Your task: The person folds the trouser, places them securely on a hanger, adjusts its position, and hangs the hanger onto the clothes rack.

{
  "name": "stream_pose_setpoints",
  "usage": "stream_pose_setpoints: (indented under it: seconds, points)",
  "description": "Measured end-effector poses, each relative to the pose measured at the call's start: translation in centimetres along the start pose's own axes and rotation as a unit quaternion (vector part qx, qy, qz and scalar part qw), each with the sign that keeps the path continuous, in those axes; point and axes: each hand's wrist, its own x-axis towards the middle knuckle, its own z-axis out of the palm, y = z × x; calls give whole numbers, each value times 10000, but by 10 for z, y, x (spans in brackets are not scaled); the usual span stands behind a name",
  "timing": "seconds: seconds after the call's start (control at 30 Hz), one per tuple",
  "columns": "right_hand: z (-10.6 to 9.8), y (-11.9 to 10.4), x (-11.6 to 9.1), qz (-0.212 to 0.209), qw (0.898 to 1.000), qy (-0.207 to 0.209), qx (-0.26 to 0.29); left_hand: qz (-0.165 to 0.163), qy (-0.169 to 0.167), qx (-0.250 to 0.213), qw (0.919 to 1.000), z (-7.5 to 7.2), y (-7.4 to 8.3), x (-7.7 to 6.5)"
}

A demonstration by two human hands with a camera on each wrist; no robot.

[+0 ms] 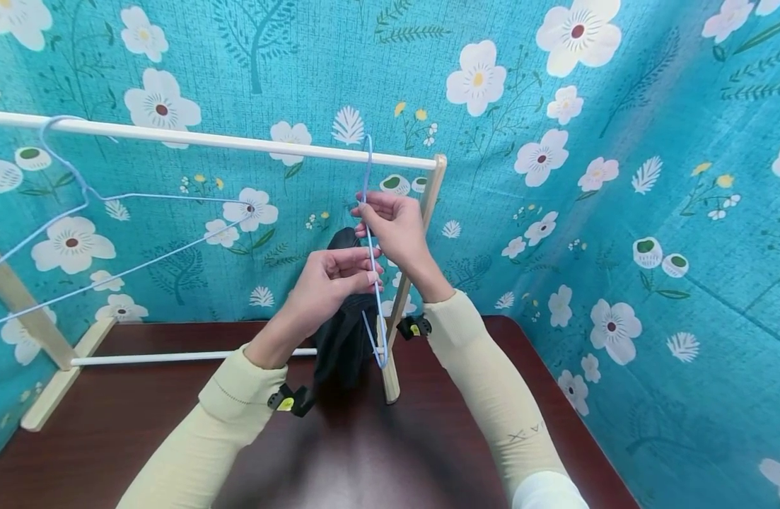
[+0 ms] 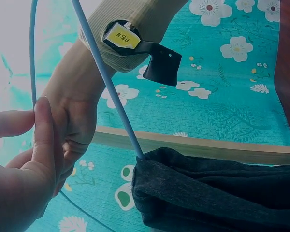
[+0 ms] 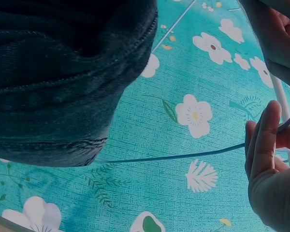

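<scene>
A light blue wire hanger (image 1: pixel 380 318), seen nearly edge-on, stands upright at the rack's right end. Its hook reaches the white rail (image 1: pixel 249 145); whether it bears on it I cannot tell. My right hand (image 1: pixel 397 225) pinches the wire below the hook. Slightly lower, my left hand (image 1: pixel 329 286) pinches the wire between thumb and fingers. A dark garment (image 1: pixel 344 332) with stitched seams hangs behind the left hand. In the left wrist view the wire runs into a corner of this dark cloth (image 2: pixel 198 193); in the right wrist view another stretch meets the cloth's edge (image 3: pixel 63 116).
Another blue wire hanger (image 1: pixel 131 272), bare, hangs from the rail at left. The rack has wooden legs (image 1: pixel 433 191) and a white lower bar (image 1: pixel 192 357). It stands on a dark brown table (image 1: pixel 192 410), with turquoise flowered cloth (image 1: pixel 657 212) behind and to the right.
</scene>
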Motion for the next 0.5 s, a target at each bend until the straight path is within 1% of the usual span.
stream_pose_setpoints:
  seconds: [0.13, 0.33, 0.5]
  points:
    - [0, 2, -1, -31, 10000, -23, -10, -47, 16, 56, 10000, -1, -2, -1]
    - [0, 5, -3, 170, 9996, -209, 31, -181, -58, 164, 9997, -3, -5, -4]
    - [-3, 3, -3, 279, 9990, -361, -27, -246, -127, 135, 9995, -3, -8, -5]
